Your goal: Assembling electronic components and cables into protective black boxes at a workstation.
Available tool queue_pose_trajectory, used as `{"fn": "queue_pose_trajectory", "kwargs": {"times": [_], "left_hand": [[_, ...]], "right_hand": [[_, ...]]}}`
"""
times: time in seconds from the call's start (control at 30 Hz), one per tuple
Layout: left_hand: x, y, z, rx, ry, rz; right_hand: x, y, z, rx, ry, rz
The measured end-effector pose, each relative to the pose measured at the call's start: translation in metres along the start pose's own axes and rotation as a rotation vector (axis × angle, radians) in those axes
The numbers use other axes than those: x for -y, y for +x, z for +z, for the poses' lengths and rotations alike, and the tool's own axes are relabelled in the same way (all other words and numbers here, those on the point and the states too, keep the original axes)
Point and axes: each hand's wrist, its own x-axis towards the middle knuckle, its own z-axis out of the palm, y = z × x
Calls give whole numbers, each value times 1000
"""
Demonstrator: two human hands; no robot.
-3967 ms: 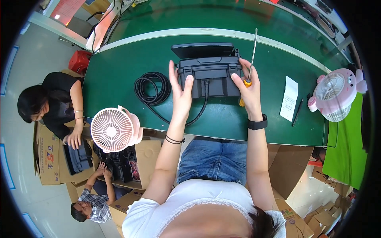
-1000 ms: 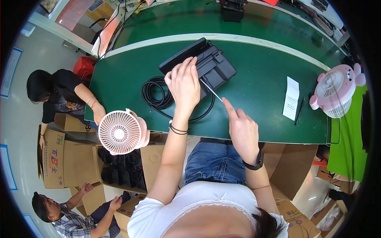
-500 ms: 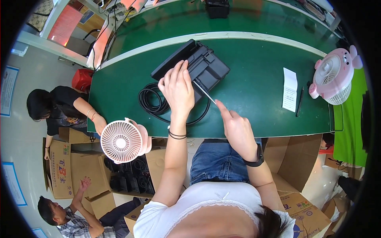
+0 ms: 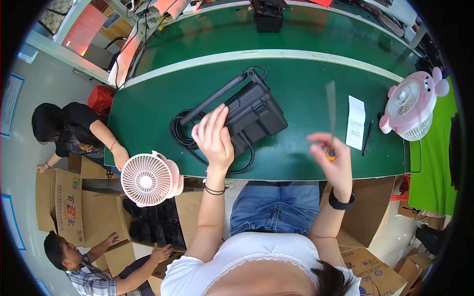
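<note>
Black boxy plastic device (image 4: 252, 116) being steadied under left hand (image 4: 213, 138), fingers spread flat; right hand (image 4: 333, 158) gripping orange-handled screwdriver (image 4: 331, 123), shaft upright.

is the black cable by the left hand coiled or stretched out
Coiled: the black cable lies in loops on the green table, beside the left hand.

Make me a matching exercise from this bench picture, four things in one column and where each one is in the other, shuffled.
Things:
1. black device
2. screwdriver
3. pink fan
4. white paper slip

Places:
A. lying flat on the green table, beside a pen
B. held up in the right hand
C. under the left hand, with a black cable coiled next to it
D. at the table's far right end

Pairs: 1-C, 2-B, 3-D, 4-A
</note>
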Motion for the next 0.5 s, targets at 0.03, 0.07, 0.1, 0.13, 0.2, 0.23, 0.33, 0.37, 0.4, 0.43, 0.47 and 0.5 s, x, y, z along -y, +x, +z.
{"fn": "queue_pose_trajectory", "kwargs": {"times": [0.03,0.07,0.1,0.13,0.2,0.23,0.33,0.37,0.4,0.43,0.47,0.5], "left_hand": [[-1,-4,-1,-2,-2,-2],[-2,-9,-3,-7,3,43],[-5,-14,-6,-11,9,89],[-6,-21,-9,0,44,116],[-8,-42,-12,30,94,207],[-13,-52,-14,10,122,248],[-23,-68,-19,172,2,477],[-28,-71,-24,173,2,472],[-33,-75,-30,180,11,508],[-36,-80,-35,186,28,540],[-33,-87,-37,186,38,531],[-26,-98,-39,28,-27,428]], "right_hand": [[-5,3,-1,-77,90,191],[-11,6,2,-78,86,191],[-17,9,9,-143,154,233],[-23,13,16,-205,225,273],[-30,16,26,-138,322,258],[-31,17,31,-133,388,263],[-51,17,46,-167,496,295],[-64,18,49,-220,468,173],[-75,17,48,-270,439,50],[-75,15,47,-270,519,141],[-74,13,44,-257,520,144],[-73,11,40,-209,568,222]]}}
